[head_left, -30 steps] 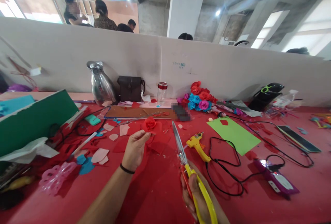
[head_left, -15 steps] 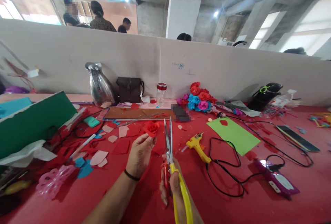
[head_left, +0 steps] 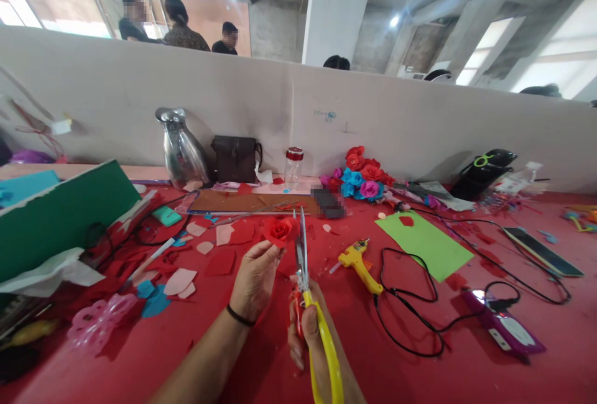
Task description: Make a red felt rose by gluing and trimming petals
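Observation:
A red paper rose (head_left: 278, 230) is pinched by its lower edge between the fingertips of my left hand (head_left: 255, 276), which wears a black band at the wrist. Just right of it, my right hand (head_left: 313, 329) grips scissors (head_left: 302, 255) with one yellow and one red handle. Their blades point away from me and stand slightly apart, close beside the rose. Whether a blade touches the petals I cannot tell. Red and pink paper petals (head_left: 181, 281) lie on the red table (head_left: 410, 373) to the left.
A yellow glue gun (head_left: 359, 265) with a black cord lies to the right, near a green sheet (head_left: 424, 245) and a purple power strip (head_left: 504, 323). Finished paper flowers (head_left: 364, 174), a glass jar (head_left: 293, 168), a bag (head_left: 236, 158) and a metal jug (head_left: 181, 152) line the partition (head_left: 233, 93).
The rose has moved slightly right, and the scissor blades now stand nearer to it, a little less widely spread. The whole view has shifted slightly.

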`<action>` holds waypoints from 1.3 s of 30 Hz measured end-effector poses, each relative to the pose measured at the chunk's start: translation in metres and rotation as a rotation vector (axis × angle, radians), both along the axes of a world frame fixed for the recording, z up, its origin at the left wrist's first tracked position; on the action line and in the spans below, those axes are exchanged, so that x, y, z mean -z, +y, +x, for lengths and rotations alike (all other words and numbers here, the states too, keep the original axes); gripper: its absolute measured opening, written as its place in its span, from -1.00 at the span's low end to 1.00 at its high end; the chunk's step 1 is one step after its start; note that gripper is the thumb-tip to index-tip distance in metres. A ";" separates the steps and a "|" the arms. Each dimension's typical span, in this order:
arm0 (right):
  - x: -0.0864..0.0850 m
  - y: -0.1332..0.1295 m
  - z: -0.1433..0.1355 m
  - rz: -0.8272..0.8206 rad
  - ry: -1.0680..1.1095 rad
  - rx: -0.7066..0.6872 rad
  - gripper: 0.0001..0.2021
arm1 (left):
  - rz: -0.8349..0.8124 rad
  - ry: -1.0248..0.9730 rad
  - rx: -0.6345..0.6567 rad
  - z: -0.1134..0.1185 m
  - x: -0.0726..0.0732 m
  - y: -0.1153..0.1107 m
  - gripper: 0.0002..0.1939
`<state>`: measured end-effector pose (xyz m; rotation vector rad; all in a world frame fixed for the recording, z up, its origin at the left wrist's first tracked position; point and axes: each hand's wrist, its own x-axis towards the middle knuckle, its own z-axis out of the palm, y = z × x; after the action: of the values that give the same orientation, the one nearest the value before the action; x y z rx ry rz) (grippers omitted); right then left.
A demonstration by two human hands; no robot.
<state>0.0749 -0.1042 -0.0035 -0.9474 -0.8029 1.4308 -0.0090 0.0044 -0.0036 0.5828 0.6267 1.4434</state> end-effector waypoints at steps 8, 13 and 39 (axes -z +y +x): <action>-0.005 -0.001 -0.003 -0.055 -0.030 0.026 -0.33 | -0.042 -0.018 0.004 0.000 -0.002 0.000 -0.81; -0.006 -0.001 -0.003 -0.082 -0.051 0.039 -0.32 | -0.067 -0.029 -0.006 -0.001 -0.002 0.000 -0.79; -0.014 -0.009 0.003 -0.095 -0.092 0.079 -0.38 | -0.009 -0.043 -0.026 -0.003 -0.004 0.001 -0.79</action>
<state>0.0777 -0.1136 0.0102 -1.1126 -0.7624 1.3744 -0.0123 0.0058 0.0001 0.5372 0.6085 1.4733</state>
